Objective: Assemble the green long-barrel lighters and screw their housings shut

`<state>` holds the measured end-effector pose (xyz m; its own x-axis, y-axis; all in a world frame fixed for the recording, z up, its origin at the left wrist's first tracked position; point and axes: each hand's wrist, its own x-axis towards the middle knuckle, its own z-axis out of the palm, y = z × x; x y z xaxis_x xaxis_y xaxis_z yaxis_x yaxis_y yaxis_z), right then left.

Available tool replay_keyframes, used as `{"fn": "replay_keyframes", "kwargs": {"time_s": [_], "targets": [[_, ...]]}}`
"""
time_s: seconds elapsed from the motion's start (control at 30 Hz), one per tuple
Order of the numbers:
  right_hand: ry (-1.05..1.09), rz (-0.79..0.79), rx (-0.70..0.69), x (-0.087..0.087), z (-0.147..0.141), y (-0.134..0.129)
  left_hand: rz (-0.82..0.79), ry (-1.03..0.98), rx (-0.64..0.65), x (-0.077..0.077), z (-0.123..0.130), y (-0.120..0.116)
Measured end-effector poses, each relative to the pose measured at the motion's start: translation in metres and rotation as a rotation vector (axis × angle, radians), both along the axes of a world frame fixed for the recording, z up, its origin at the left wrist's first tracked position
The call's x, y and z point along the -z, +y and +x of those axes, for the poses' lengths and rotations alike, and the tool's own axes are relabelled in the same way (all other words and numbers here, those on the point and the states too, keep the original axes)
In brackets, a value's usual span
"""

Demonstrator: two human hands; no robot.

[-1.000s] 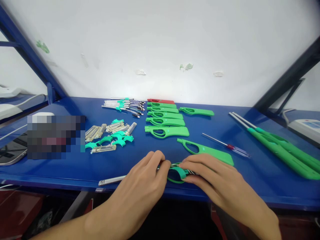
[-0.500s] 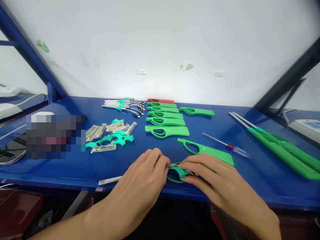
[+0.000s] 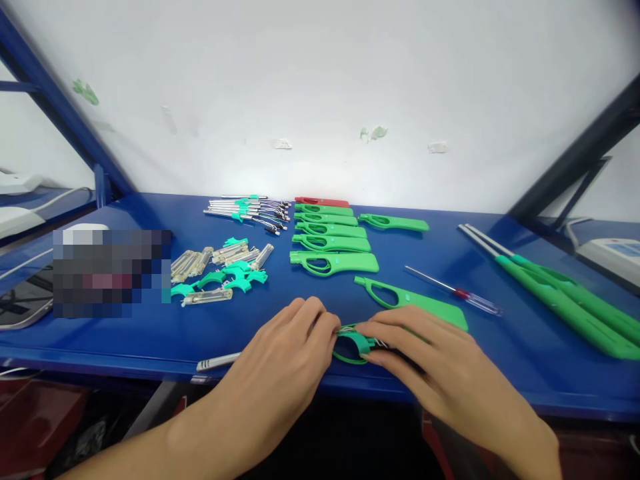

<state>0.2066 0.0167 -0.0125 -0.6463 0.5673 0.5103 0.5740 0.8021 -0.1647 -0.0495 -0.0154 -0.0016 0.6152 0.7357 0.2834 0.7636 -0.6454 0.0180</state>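
Near the front edge of the blue table, both hands hold one green gas lighter casing [image 3: 344, 361]. Inside its loop are a teal trigger [image 3: 359, 343] and thin wires. My left hand [image 3: 293, 357] pinches the casing's neck end, its fingertips partly hidden. A metal tube [image 3: 219, 361] shows on the far side of my left wrist, pointing left. My right hand [image 3: 425, 350] grips the handle end between thumb and fingers, covering most of it. Just behind lies another green casing [image 3: 425, 307] with an open loop.
Several green casings [image 3: 345, 262] and a red one [image 3: 323, 201] lie in a column behind. To the left are metal tubes with wires [image 3: 235, 208], clear fuel tanks [image 3: 210, 297] and teal triggers [image 3: 240, 283]. A screwdriver [image 3: 475, 301] and long green lighters [image 3: 565, 300] lie right.
Very little differs. The fingers of both hands shift only slightly on the lighter casing, and the things on the table stay where they were.
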Motion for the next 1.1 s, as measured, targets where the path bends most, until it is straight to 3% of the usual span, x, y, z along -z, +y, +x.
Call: {"fn": "replay_keyframes", "kwargs": {"time_s": [0.43,0.63,0.73,0.87,1.1], "targets": [[-0.084,-0.007,-0.008,-0.003,0.0,0.002,-0.011,-0.04,-0.013,0.0,0.001,0.0],[0.185,0.007,0.081,-0.005,0.008,-0.001,-0.099,-0.018,-0.031,-0.004,0.001,0.0],[0.312,-0.058,0.111,-0.005,0.016,-0.003,-0.113,-0.02,-0.023,-0.003,0.0,-0.002],[0.257,-0.154,0.088,-0.002,0.022,-0.003,-0.084,-0.026,-0.011,-0.003,-0.003,-0.004],[0.229,-0.166,0.058,-0.001,0.019,0.001,-0.01,-0.003,0.037,-0.006,0.001,-0.004]]}}
